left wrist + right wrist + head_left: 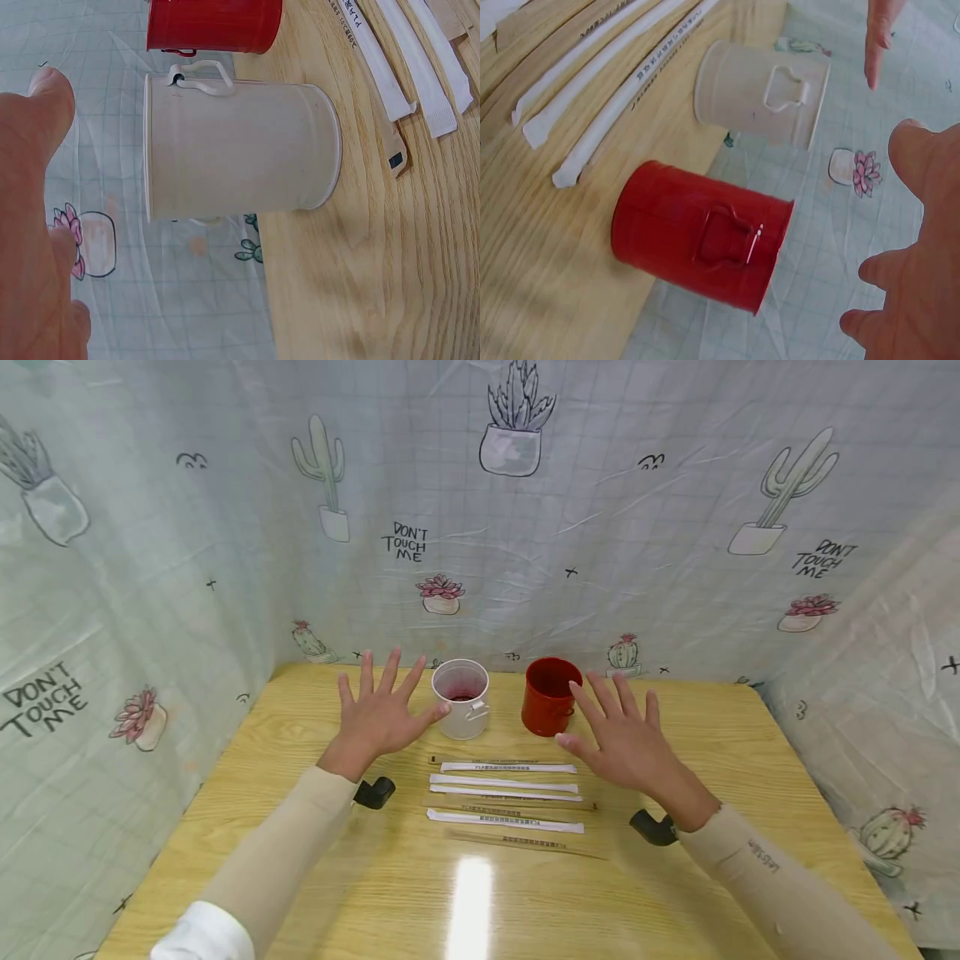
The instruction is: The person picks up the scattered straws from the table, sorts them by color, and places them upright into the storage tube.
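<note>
My left hand point(382, 714) is spread with straight fingers above the table, just left of a white metal bucket point(463, 718) with a small side handle. Its thumb overlaps the bucket in the head view, but the left wrist view shows a gap between them. To the right stands a red bucket point(546, 706), also upright. My right hand point(628, 739) hovers beside it, fingers fanned out and holding nothing. In front of the buckets lie several paper-wrapped straws in a loose stack of rows, white-wrapped ones point(506, 821) alternating with brown-wrapped ones point(517, 841).
The wooden table point(360, 893) runs up to a curtain point(570, 543) printed with cacti, which hangs behind it and on both sides. Black wrist camera mounts point(375, 793) hang under the forearms. A bright glare strip falls on the tabletop near the front.
</note>
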A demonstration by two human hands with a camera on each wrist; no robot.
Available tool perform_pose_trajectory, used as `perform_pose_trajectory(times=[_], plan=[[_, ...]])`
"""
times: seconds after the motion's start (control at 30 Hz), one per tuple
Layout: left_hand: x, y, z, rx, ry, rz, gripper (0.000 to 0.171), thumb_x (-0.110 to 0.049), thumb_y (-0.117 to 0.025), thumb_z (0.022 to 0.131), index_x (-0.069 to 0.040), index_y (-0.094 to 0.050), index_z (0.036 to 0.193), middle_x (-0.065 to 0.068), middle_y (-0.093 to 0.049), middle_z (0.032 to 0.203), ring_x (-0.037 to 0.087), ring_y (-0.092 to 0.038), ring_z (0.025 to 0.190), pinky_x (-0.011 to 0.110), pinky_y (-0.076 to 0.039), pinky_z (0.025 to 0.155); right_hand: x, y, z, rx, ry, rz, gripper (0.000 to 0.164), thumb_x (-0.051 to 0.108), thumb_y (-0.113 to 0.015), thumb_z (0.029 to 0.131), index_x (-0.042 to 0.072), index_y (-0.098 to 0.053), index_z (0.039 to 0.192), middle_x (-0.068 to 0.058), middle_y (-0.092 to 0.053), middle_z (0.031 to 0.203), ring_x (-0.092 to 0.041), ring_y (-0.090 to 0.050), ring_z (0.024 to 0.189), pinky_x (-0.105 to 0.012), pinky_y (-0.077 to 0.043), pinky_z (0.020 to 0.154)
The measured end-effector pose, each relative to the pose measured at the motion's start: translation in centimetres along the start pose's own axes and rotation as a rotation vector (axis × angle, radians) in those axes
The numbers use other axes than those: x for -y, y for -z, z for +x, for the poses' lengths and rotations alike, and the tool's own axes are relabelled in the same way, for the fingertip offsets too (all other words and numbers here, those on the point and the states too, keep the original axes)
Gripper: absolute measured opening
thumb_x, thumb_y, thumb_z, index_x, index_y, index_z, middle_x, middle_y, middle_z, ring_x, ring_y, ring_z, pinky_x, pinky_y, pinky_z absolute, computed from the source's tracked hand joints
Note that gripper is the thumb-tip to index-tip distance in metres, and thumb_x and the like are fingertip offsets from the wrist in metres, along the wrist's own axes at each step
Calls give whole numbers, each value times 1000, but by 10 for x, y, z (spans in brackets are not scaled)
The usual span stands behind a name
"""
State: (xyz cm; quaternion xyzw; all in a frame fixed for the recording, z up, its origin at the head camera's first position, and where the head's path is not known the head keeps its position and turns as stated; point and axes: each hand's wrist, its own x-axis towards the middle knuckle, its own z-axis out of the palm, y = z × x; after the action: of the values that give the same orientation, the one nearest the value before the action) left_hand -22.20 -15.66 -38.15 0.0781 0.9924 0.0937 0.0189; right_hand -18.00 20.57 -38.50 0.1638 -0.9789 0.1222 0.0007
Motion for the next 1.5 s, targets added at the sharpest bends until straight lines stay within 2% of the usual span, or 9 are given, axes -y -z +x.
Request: perform_pose_trajectory(times=[0.4, 0.8, 1.0, 1.5], plan=[[-1, -5, -1, -2, -20, -18, 93, -85, -37, 94, -35, -10, 169, 8, 4, 178, 47, 17, 161, 78, 8, 122, 11, -11, -2, -9, 36, -25, 83, 59, -54, 102, 21, -22, 168, -13, -11, 177, -49, -1, 161, -83, 2, 118], [-6, -17, 0, -6, -42, -28, 92, -84, -38, 94, -37, -9, 168, 8, 4, 178, 47, 16, 161, 76, 4, 124, 17, -23, -7, -23, 75, -15, 83, 64, -51, 101, 24, -23, 168, -9, -12, 177, -46, -3, 162, -82, 1, 119], [-10, -18, 0, -16, -51, -15, 93, -83, -39, 94, -36, -9, 168, 7, 5, 178, 47, 15, 161, 76, 4, 124, 19, -27, -7, -28, 90, -33, 84, 64, -54, 100, 24, -23, 168, -8, -12, 178, -46, -4, 163, -81, 0, 120], [-13, -25, 3, -15, -83, -46, 93, -83, -41, 94, -36, -12, 168, 7, 3, 178, 47, 10, 162, 75, 3, 125, 30, -36, -3, 8, 105, -40, 82, 61, -58, 99, 25, -28, 166, -7, -15, 177, -43, -5, 163, -80, 0, 121]])
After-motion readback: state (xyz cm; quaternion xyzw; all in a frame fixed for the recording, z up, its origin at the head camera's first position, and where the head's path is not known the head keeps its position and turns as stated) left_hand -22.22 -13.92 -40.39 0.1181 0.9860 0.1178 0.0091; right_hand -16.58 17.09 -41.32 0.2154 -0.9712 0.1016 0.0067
